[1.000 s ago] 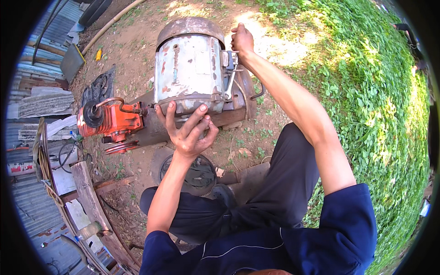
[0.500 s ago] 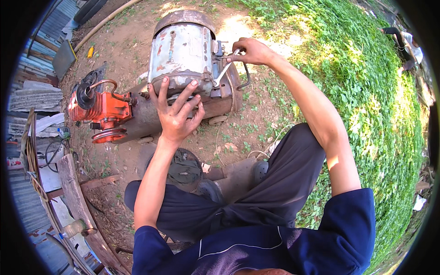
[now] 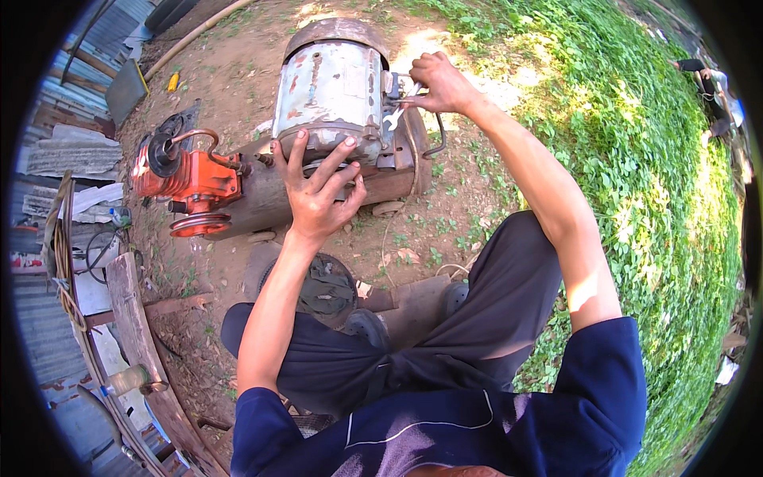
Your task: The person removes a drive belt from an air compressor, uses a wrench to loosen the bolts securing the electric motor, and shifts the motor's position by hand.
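Observation:
A worn grey-white electric motor [image 3: 330,87] with rust patches sits on top of a brown cylindrical tank [image 3: 258,195]. My left hand [image 3: 318,195] rests against the motor's near end, fingers spread and fingertips on its rim. At the motor's right side, my right hand [image 3: 443,83] is closed around a silver wrench [image 3: 393,120]. The wrench's open-jaw end points down and left from my fingers, near the motor's base. Whether it touches a bolt I cannot tell. Part of its shank is hidden by my fingers.
An orange compressor pump [image 3: 191,171] with a pulley sits at the tank's left end. Nearer me lies a round tray [image 3: 350,274] with dark cloth in it. A wooden plank [image 3: 135,318] stands at left; grass [image 3: 628,199] spreads at right. Another person [image 3: 715,91] is far right.
My right hand has drawn the wrench upward, so its jaw end sits farther from the motor's base corner. My left hand keeps its place on the motor. The whole view has shifted slightly.

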The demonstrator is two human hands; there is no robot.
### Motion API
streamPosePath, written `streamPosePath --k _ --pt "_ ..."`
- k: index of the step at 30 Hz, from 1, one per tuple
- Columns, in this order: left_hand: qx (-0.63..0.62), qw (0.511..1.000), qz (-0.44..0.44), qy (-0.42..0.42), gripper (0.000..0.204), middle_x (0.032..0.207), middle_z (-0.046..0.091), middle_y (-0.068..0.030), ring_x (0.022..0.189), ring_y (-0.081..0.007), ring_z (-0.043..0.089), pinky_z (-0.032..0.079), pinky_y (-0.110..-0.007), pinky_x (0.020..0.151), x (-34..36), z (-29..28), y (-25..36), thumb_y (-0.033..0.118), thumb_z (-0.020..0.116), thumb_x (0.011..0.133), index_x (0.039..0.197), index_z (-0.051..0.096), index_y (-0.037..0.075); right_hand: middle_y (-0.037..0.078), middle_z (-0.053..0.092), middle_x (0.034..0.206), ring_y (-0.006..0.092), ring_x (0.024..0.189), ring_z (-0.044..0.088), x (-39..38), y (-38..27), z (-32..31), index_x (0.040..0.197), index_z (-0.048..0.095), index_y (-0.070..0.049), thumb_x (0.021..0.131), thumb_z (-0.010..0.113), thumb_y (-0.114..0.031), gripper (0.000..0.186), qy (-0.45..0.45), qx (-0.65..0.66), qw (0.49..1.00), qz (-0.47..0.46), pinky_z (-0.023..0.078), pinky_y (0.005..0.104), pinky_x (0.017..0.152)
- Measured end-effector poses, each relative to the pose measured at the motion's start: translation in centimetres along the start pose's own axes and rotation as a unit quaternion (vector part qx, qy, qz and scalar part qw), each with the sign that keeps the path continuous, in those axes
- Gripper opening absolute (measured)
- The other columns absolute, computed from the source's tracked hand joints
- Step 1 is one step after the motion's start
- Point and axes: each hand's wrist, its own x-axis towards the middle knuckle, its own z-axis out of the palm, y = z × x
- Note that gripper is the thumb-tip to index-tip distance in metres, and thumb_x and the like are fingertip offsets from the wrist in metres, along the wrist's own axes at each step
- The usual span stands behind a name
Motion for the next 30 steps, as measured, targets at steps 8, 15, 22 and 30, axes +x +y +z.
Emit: streamPosePath --k 8,15,22,30 --pt "0.006 1.000 -0.006 -0.008 0.018 0.128 0.060 0.0075 0.140 -0.0362 0.028 0.012 -0.059 0.116 -0.2 -0.2 -0.1 0.014 0.076 0.068 0.083 0.066 0.017 0.015 0.064 0.073 0.0323 0.074 0.062 -3.9 -2.0 -3.0 0.081 0.067 -0.004 0.077 0.053 -0.078 0.075 -0.247 0.078 0.947 0.190 0.047 0.0439 0.071" --pt "0.003 1.000 0.008 0.026 0.017 0.125 0.062 0.0071 0.139 -0.0357 0.031 0.014 -0.060 0.115 -0.1 0.3 -0.1 0.013 0.075 0.069 0.082 0.065 0.017 0.016 0.063 0.076 0.0278 0.069 0.060 -7.6 -5.6 -4.3 0.102 0.064 -0.005 0.098 0.048 -0.047 0.045 -0.236 0.257 0.916 0.200 0.046 0.0424 0.065" --pt "0.005 0.999 0.012 0.049 0.018 0.124 0.063 0.0068 0.137 -0.0360 0.034 0.017 -0.060 0.115 -0.3 0.6 -0.3 0.012 0.073 0.069 0.083 0.064 0.016 0.019 0.063 0.076 0.0358 0.074 0.062 -7.9 -8.8 -5.4 0.091 0.065 -0.005 0.096 0.050 -0.046 0.044 -0.264 0.263 0.887 0.272 0.046 0.0457 0.067" --pt "0.009 0.998 0.007 0.056 0.018 0.124 0.063 0.0065 0.137 -0.0353 0.035 0.018 -0.059 0.115 -0.2 0.7 -0.3 0.011 0.073 0.067 0.083 0.064 0.016 0.017 0.060 0.067 0.0292 0.060 0.062 -10.0 -10.5 -3.8 0.094 0.061 -0.001 0.098 0.050 -0.041 0.043 -0.282 0.345 0.835 0.324 0.049 0.0422 0.057"
